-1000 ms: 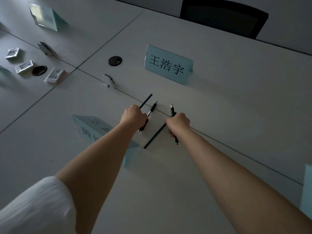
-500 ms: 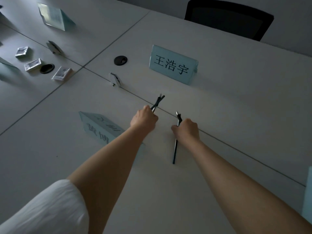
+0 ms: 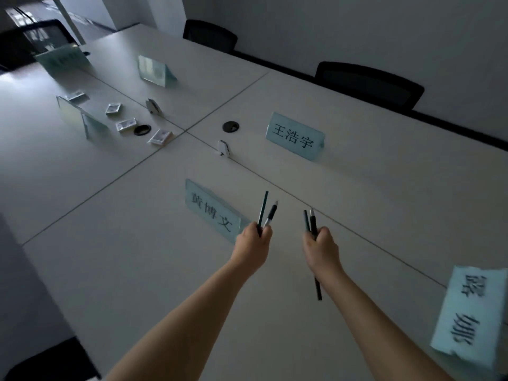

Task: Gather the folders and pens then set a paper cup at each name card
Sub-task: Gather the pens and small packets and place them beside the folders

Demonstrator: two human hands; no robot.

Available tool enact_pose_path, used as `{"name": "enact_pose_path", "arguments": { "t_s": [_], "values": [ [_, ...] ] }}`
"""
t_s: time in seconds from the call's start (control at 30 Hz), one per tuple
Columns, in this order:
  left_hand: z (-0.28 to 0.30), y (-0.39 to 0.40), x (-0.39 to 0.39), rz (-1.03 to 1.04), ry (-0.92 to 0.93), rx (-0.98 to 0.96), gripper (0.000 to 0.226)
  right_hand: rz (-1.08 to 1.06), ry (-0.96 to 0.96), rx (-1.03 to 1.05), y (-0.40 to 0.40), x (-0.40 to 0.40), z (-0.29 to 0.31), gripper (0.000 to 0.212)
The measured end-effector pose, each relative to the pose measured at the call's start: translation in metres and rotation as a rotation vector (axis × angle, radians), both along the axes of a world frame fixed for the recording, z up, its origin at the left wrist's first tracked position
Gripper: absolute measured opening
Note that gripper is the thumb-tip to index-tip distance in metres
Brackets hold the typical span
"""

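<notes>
The left hand (image 3: 254, 241) holds two pens (image 3: 266, 213), the right hand (image 3: 321, 246) two more (image 3: 310, 220), fingers curled tight. Pens look gathered. No cups by the name cards (image 3: 295, 136) yet.

The room is dim, with a cold grey-blue tone. Light enters from the upper left of the frame and makes a pale glare on the table (image 3: 33, 86) there. Shadows are soft and weak. The name card (image 3: 472, 312) at the lower right edge is blurred and stretched. Straight lines bend near the frame edges. The lower left corner is almost black.
</notes>
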State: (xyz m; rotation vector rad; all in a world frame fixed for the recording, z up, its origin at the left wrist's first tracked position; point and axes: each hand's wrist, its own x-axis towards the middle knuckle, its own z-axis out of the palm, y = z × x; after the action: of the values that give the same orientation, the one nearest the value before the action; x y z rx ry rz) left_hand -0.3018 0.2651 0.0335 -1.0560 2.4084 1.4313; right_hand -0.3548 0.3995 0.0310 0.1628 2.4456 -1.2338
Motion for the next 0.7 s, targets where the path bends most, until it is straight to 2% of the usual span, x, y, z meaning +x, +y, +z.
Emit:
{"name": "enact_pose_path", "arguments": {
  "t_s": [0.17, 0.33, 0.57, 0.7],
  "values": [
    [0.015, 0.003, 0.105, 0.135, 0.081, 0.266, 0.024, -0.047, -0.094, -0.163, 0.003, 0.088, 0.025, 0.008],
    [0.022, -0.017, 0.218, 0.244, 0.102, 0.507, 0.017, 0.001, -0.193, -0.282, -0.019, 0.18, 0.05, 0.011],
    [0.045, -0.089, 0.38, 0.476, 0.246, 0.538, 0.014, 0.08, -0.289, -0.392, -0.107, 0.311, 0.06, 0.016],
    [0.058, -0.141, 0.476, 0.655, 0.271, 0.583, 0.023, 0.103, -0.348, -0.457, -0.173, 0.394, 0.06, 0.019]
  ]
}}
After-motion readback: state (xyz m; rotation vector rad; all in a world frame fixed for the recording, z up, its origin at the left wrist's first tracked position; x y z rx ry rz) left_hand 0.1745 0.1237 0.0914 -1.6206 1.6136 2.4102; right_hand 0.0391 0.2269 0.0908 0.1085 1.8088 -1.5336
